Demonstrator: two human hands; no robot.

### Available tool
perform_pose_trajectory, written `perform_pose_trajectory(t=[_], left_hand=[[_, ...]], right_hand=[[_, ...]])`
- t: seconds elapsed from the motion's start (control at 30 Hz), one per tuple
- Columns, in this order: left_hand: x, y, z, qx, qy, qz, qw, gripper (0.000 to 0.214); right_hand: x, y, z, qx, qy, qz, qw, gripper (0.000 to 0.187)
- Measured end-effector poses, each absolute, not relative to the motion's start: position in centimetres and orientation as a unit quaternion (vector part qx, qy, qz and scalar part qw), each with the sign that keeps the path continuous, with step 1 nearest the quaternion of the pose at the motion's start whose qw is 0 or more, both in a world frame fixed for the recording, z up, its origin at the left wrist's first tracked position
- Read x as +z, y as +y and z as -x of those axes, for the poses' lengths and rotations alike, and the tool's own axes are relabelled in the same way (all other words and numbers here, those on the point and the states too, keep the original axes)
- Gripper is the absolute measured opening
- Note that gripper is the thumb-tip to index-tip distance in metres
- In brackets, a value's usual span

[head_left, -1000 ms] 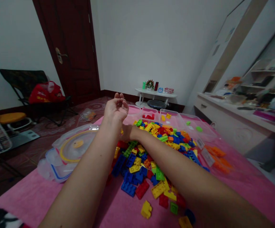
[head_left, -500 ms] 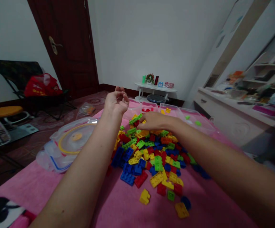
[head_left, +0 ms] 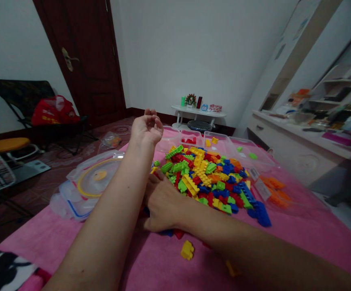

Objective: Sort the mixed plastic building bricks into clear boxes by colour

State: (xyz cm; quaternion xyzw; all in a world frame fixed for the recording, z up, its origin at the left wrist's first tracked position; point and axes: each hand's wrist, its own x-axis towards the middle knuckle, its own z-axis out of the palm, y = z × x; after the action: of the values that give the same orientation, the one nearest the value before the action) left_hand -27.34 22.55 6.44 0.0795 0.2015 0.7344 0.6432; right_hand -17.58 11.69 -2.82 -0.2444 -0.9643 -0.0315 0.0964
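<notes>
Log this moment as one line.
left hand: curled, grip unclear | right hand: over bricks, grip hidden | boxes: beyond bricks | lids: left of bricks

The left forearm (head_left: 111, 214) is showing bare, broad low down and tapering smoothly into a slimmer wrist (head_left: 142, 148). Two small dark spots (head_left: 128, 187) are dotting it, one about midway along, the other farther from the left hand (head_left: 147, 128). The right forearm (head_left: 239, 238) is likewise going uncovered, narrowing toward the right hand (head_left: 163, 200), and both hands are showing bare too.
</notes>
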Motion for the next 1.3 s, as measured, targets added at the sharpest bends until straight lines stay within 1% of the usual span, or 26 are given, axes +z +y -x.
perform_pose_trajectory(t=[0.07,0.13,0.27,0.33,0.5,0.6,0.67,0.73,0.83,0.9,0.97,1.03,1.07,1.2,1.23,1.3], left_hand=[[6.4,22.6,27.3,0.733,0.204,-0.088,0.643,0.046],[6.3,22.6,27.2,0.730,0.203,-0.090,0.646,0.046],[6.3,22.5,26.9,0.725,0.207,-0.089,0.650,0.045],[6.3,22.5,26.8,0.725,0.220,-0.095,0.646,0.043],[5.6,22.9,26.3,0.719,0.217,-0.083,0.655,0.045],[4.7,23.4,25.7,0.708,0.222,-0.081,0.665,0.047],[4.0,23.6,25.2,0.698,0.247,-0.097,0.665,0.043],[3.2,23.9,24.5,0.688,0.286,-0.148,0.651,0.034],[1.8,24.3,23.4,0.663,0.358,-0.298,0.586,0.019],[0.6,24.6,22.7,0.621,0.404,-0.423,0.521,0.016],[-0.6,24.9,22.0,0.557,0.428,-0.548,0.455,0.016],[-1.7,25.1,21.4,0.485,0.425,-0.657,0.391,0.020],[-2.3,25.2,21.1,0.452,0.418,-0.701,0.359,0.024],[-3.6,24.9,20.2,0.385,0.397,-0.798,0.239,0.044],[-3.7,24.7,20.1,0.375,0.397,-0.808,0.221,0.047],[-3.6,24.4,19.9,0.343,0.402,-0.826,0.193,0.051]], right_hand=[[-4.0,12.1,17.8,-0.035,-0.960,0.249,0.123,0.049],[-4.3,12.8,17.8,-0.050,-0.955,0.261,0.128,0.050],[-3.4,14.3,16.8,-0.096,-0.940,0.324,0.047,0.046],[-2.5,14.8,15.9,-0.113,-0.927,0.358,0.026,0.045],[-0.6,15.5,12.1,-0.126,-0.905,0.400,0.078,0.033],[0.1,15.8,9.5,-0.110,-0.885,0.440,0.108,0.029],[0.2,16.0,7.9,-0.083,-0.872,0.464,0.135,0.024],[0.3,16.1,6.3,-0.040,-0.859,0.483,0.163,0.019],[0.5,16.2,4.1,0.065,-0.851,0.479,0.203,0.014],[0.9,16.4,2.7,0.133,-0.843,0.464,0.238,0.015],[1.4,16.7,1.1,0.165,-0.823,0.470,0.274,0.018],[1.8,17.0,-0.5,0.154,-0.797,0.501,0.298,0.020],[1.9,17.3,-1.3,0.141,-0.788,0.521,0.296,0.020],[1.5,18.0,-3.5,0.078,-0.757,0.600,0.246,0.019],[1.3,18.1,-3.7,0.063,-0.750,0.615,0.234,0.021],[0.7,18.3,-3.5,0.040,-0.744,0.628,0.224,0.032]])
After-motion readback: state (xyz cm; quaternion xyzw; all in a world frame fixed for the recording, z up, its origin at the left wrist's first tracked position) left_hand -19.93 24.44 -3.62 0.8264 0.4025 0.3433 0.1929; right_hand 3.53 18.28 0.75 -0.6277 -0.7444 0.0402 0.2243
